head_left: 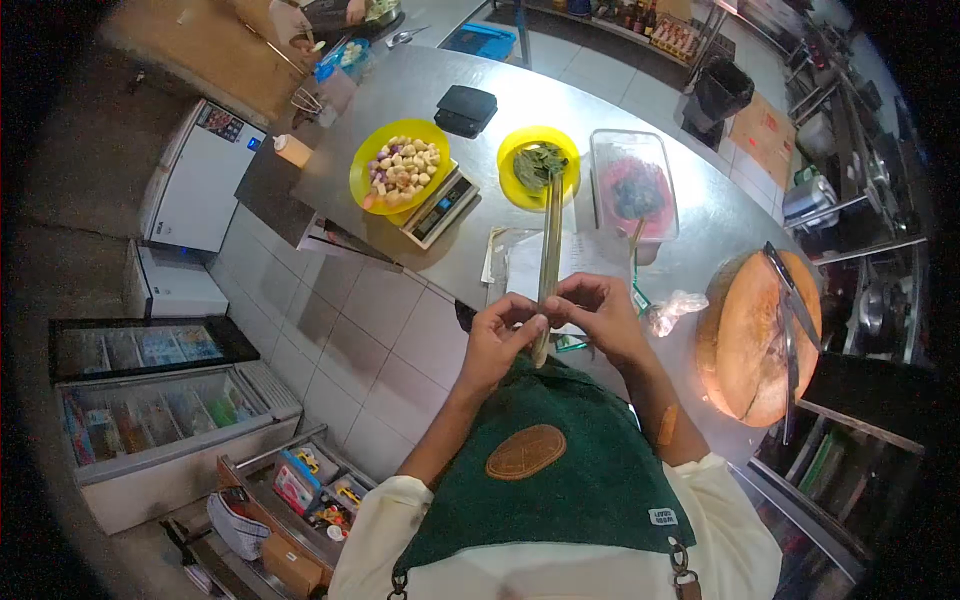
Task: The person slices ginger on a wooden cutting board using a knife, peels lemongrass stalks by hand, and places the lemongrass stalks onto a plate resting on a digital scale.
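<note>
A long, straight, pale green stalk (pixel 551 235), perhaps lemongrass, runs from the table towards my apron. Its far end reaches dark green leaves (pixel 539 165) on a yellow plate (pixel 507 180). Near the stalk's close end, my left hand (pixel 503 338) pinches it between thumb and fingers. On its other side, the fingers of my right hand (pixel 602 316) are also closed on it. Papers (pixel 530 262) lie on the table beyond my hands. To the right of my right hand is a crumpled clear plastic bag (pixel 676 313).
A yellow bowl (pixel 440 140) of peeled bulbs rests on a scale (pixel 442 208). A clear plastic tub (pixel 668 150) stands right of the plate. Knives (pixel 792 310) lie on a round wooden chopping block (pixel 735 330). Another person's hand (pixel 355 11) shows at the top.
</note>
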